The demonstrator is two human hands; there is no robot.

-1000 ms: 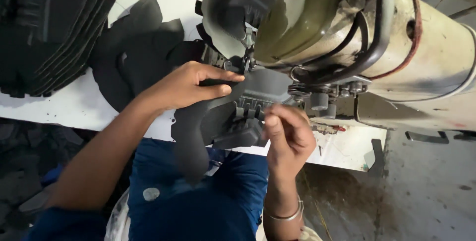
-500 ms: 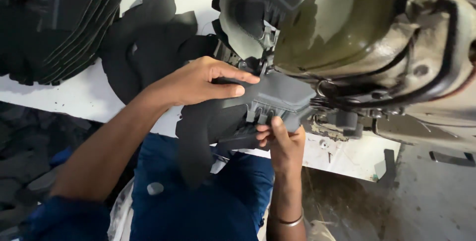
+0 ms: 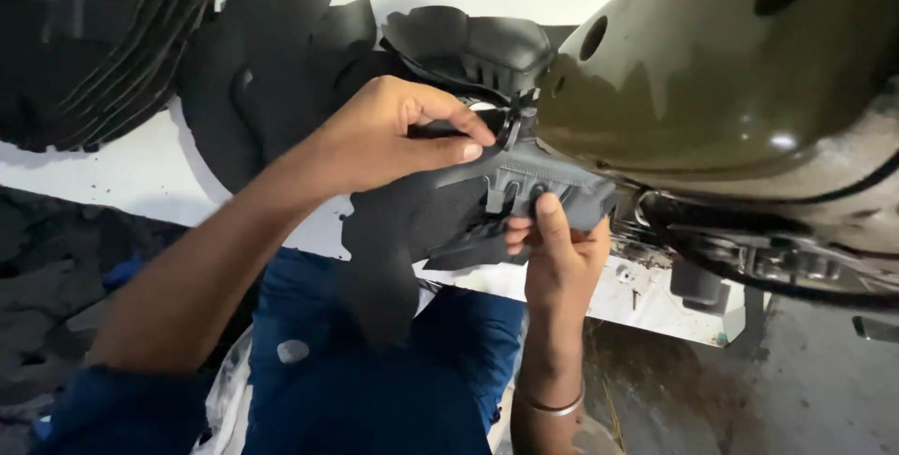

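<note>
White table (image 3: 112, 174) edge; crowded black pieces (image 3: 272, 80)

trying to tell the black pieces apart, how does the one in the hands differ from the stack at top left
The held piece is a single dark grey panel with raised slots and stitching, pinched between the left hand and right hand against the olive sewing machine. The stack is many flat black pieces fanned in layers, lying untouched on the white table. The held piece bends and hangs over the table edge; the stacked pieces lie flat. Both look like dark cut material.

A white worktable (image 3: 112, 174) bears stacked black cut pieces (image 3: 94, 34) (more loose black pieces (image 3: 272, 71) lie beside).
</note>
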